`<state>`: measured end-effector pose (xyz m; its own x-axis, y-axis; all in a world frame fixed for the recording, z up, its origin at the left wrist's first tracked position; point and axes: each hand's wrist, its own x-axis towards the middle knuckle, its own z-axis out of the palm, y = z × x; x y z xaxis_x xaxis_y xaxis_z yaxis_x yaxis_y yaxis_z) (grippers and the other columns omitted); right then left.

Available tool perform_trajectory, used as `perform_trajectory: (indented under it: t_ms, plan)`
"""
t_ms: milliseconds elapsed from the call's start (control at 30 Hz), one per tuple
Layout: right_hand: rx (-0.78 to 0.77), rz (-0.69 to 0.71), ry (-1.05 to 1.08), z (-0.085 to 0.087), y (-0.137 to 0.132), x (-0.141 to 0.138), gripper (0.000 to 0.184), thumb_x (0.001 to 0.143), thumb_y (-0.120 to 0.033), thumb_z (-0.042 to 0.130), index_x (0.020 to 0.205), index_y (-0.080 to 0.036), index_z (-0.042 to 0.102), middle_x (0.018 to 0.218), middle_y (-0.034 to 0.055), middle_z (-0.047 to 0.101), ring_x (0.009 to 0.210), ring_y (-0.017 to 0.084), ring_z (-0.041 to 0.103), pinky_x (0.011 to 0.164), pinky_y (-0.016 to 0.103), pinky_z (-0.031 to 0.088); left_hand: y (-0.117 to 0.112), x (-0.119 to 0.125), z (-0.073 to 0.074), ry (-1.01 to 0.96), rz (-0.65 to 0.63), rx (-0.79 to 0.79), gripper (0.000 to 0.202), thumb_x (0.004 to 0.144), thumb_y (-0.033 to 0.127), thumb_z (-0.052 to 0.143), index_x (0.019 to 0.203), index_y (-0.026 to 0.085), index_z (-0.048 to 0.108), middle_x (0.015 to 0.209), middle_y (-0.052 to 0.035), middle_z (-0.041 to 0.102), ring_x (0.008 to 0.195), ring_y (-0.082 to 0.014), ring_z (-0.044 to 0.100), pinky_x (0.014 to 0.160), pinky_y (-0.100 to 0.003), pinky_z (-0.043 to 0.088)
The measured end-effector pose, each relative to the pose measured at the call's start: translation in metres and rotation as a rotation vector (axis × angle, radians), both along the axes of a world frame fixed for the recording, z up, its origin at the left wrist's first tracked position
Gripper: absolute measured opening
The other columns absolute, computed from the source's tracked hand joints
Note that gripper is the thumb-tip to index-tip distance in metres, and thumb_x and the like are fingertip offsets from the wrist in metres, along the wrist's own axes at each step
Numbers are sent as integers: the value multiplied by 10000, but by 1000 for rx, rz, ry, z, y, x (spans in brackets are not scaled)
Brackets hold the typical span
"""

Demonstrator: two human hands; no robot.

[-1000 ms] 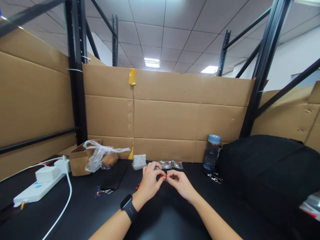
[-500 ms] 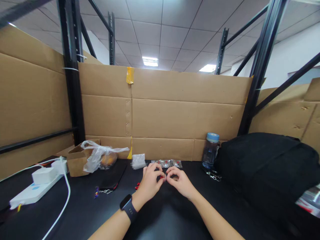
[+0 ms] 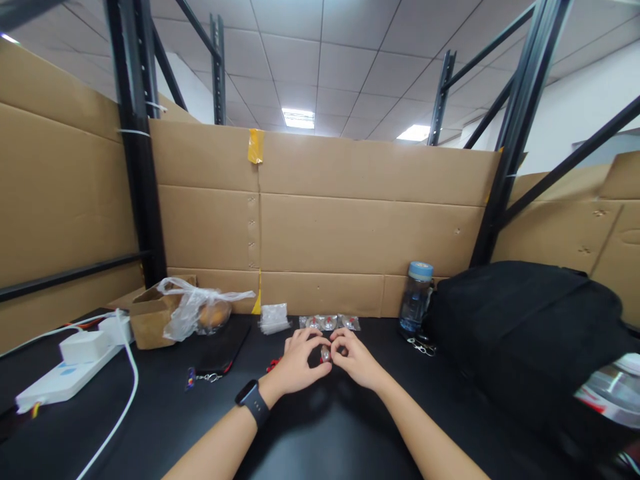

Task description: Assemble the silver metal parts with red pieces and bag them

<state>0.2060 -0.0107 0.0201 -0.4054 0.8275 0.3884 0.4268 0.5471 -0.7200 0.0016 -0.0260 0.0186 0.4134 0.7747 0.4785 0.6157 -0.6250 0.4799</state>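
A small clear plastic bag (image 3: pixel 325 353) with something red in it is between my two hands over the black table. My right hand (image 3: pixel 356 360) pinches its right side between thumb and fingertips. The thumb and index finger of my left hand (image 3: pixel 301 358) curve around its left side, at its top and bottom edges. Behind my hands lies a row of several similar clear bags (image 3: pixel 329 323) with red marks. Small red pieces (image 3: pixel 273 365) lie beside my left hand, partly hidden by it. A stack of clear bags (image 3: pixel 274 319) lies farther back.
A black pouch (image 3: pixel 223 353) with a chain, a cardboard box (image 3: pixel 150 325) and a tied plastic bag (image 3: pixel 213 313) are at left, near a white power strip (image 3: pixel 65 377). At right stand a blue-lidded bottle (image 3: pixel 416 297) and a large black bag (image 3: pixel 525 340). Cardboard walls (image 3: pixel 320 233) enclose the back.
My left thumb and index finger have spread farther apart around the small bag, which now shows more of its face. The view has shifted slightly.
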Motion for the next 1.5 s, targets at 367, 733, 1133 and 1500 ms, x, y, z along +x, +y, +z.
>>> perform_trajectory:
  t_ms: [367, 733, 1133, 1500]
  plan:
    - [107, -21, -98, 3, -3, 4, 48, 821, -178, 631, 784, -206, 641, 1149, 57, 548, 1159, 227, 505, 1034, 389, 377, 7, -16, 4, 185, -35, 75, 400, 791, 501, 704, 1154, 339, 658, 1320, -48, 568, 1233, -314, 458, 1020, -486, 366]
    - [189, 18, -315, -6, 7, 12, 75, 867, -176, 609, 796, -196, 617, 1007, 58, 586, 983, 208, 543, 923, 360, 438, 53, -93, -1, 267, 50, -113, 173, 819, 234, 603, 927, 215, 737, 863, -37, 736, 779, -186, 669, 721, -256, 469]
    - [15, 23, -453, 14, 13, 63, 502, 634, -267, 833, 1113, -208, 692, 1105, 77, 646, 958, 228, 620, 867, 354, 494, 45, -54, -15, 334, 50, -10, 159, 848, 285, 587, 785, 208, 711, 810, -44, 720, 726, -177, 649, 687, -253, 435]
    - [-99, 45, -428, 13, 15, 70, 468, 606, -205, 809, 1068, -203, 731, 921, 40, 713, 762, 175, 652, 731, 287, 513, 37, -45, -5, 291, 105, 68, 292, 952, 175, 433, 1150, 238, 639, 836, -24, 722, 804, -185, 664, 815, -292, 427]
